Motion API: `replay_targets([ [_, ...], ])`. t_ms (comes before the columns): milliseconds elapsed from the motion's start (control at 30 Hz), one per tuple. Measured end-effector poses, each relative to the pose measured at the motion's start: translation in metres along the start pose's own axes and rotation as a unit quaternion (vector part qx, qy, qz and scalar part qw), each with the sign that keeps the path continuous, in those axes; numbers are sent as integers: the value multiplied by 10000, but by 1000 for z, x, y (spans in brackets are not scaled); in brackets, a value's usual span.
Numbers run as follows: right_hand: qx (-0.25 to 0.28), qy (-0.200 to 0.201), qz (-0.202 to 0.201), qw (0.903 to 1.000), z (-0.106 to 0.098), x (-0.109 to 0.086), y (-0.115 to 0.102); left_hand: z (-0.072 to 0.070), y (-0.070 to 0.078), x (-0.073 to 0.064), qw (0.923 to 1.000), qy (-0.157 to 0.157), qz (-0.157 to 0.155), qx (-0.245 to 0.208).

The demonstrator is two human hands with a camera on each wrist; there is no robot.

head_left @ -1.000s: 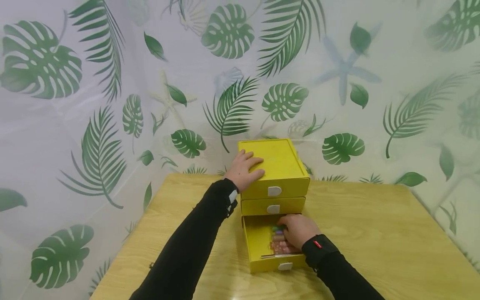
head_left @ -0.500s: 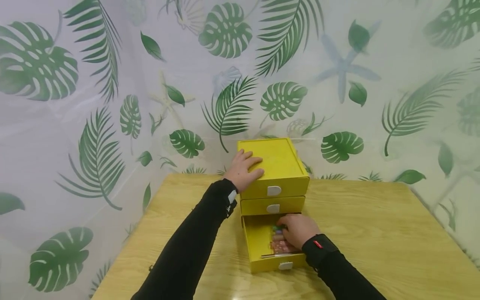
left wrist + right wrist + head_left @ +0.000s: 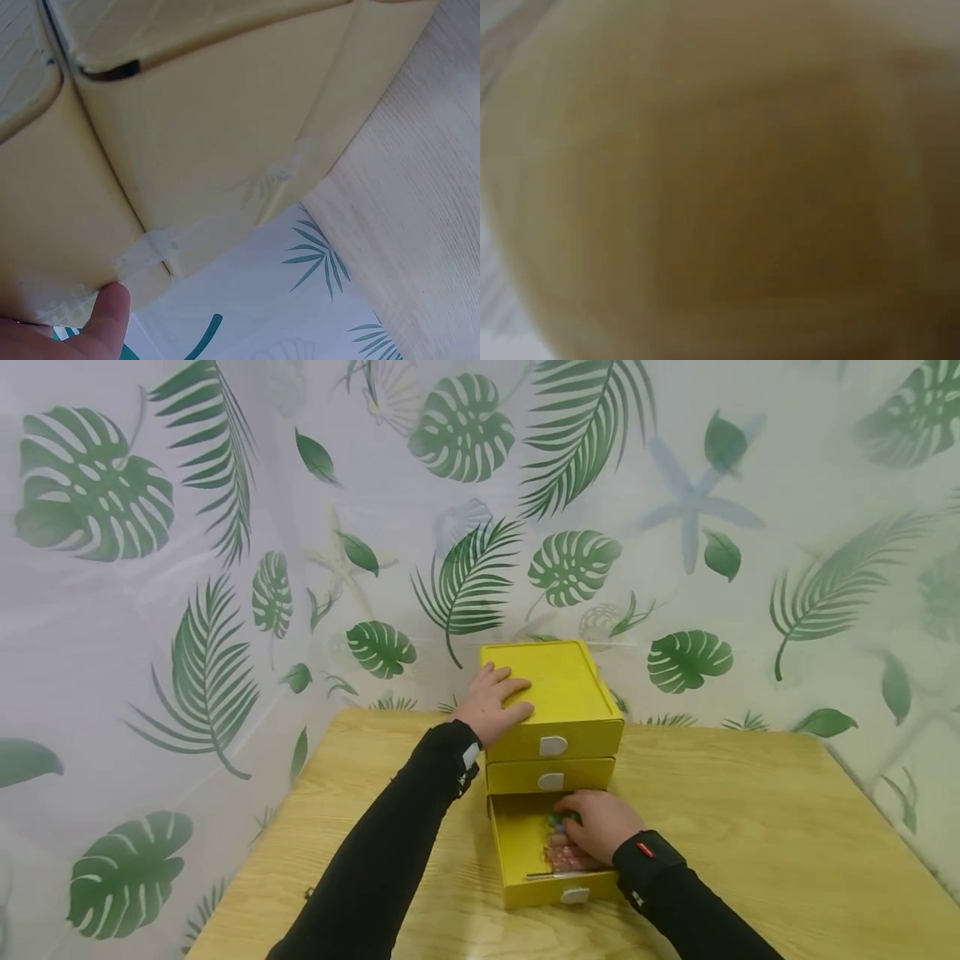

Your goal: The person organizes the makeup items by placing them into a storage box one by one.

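Observation:
A yellow cabinet [image 3: 566, 681] of stacked drawers stands on the table, its bottom drawer [image 3: 516, 852] pulled out. My left hand [image 3: 491, 706] rests on the cabinet's top left edge, fingers spread; in the left wrist view a finger [image 3: 112, 311] touches the cabinet's side. My right hand [image 3: 606, 825] reaches down into the drawer, fingers bent over small green and bluish pieces [image 3: 557, 820]. Its fingertips are partly hidden, so a grip cannot be made out. Beside it lie a brownish roll-like piece [image 3: 558, 840] and reddish patterned pieces [image 3: 568, 860]. The right wrist view is a yellow blur.
A thin stick [image 3: 551, 876] lies along the drawer's front wall. The upper drawers, with white tabs [image 3: 553, 745], are closed. A wood-grain table [image 3: 750, 827] extends on both sides. Behind it hangs a leaf-printed sheet [image 3: 465, 585].
The view has shifted slightly. Both hands keep nearly the same places, the left on the cabinet and the right in the drawer; the right fingers shift only a little over the green pieces.

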State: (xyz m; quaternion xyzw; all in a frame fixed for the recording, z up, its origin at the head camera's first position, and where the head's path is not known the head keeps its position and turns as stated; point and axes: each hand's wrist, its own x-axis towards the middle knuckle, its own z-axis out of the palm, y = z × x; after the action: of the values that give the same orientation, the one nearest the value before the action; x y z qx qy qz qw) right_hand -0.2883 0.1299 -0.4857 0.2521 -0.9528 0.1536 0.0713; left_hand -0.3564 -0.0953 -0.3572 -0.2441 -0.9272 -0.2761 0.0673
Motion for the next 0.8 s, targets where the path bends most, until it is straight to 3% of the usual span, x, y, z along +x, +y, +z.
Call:
replay_targets([
  [233,184,-260,-123,9994,-5,-2,0,2,0,0,10000,-11,24,57],
  [800,355,-188,-446,9982,-23,-28,-14,-1,0,0,10000,-81,-14,-7],
])
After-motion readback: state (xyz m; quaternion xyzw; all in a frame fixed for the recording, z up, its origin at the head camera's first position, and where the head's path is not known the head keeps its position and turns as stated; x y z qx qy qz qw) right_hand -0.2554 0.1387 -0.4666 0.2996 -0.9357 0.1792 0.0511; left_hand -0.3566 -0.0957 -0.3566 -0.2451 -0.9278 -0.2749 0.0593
